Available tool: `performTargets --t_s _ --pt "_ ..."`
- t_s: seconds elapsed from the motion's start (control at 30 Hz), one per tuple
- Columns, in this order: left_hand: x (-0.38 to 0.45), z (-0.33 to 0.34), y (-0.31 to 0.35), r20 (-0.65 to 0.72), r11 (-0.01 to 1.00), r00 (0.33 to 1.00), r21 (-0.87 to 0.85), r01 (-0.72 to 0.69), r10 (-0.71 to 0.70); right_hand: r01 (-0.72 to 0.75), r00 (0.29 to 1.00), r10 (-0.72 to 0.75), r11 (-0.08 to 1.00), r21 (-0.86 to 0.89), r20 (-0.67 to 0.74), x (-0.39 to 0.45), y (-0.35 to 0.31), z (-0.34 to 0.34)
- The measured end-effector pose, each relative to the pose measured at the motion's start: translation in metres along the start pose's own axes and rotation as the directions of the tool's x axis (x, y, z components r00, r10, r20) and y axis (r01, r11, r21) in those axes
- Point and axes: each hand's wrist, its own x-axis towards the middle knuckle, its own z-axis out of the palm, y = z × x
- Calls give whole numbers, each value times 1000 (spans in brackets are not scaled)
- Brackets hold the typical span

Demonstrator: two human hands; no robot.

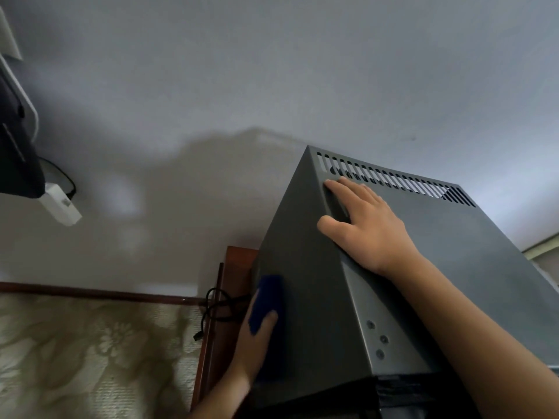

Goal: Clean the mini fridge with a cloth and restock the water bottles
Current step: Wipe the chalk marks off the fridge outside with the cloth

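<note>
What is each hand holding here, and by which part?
The left hand presses a blue cloth flat against the mini fridge's left side, thumb over its lower end. The right hand holds nothing; it rests on top.

Left hand [257, 337] and right hand [366, 225]: both bare. Forearms bare to frame edge; no sleeve visible. Nothing worn on wrists or fingers.
</note>
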Motion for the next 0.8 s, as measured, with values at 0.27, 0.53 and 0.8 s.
performTargets --t_s 0.27,0.53,0.8 --pt "169 17 29 -28 991 994 81 -103 105 63 995 -63 998 -3 -80 12 9 5" --pt "158 19 21 -29 995 996 41 -86 87 37 998 -36 999 16 -55 17 13 4" --pt "31 -15 -63 -31 989 994 105 105 -102 20 1000 -19 1000 21 -17 11 8 1"
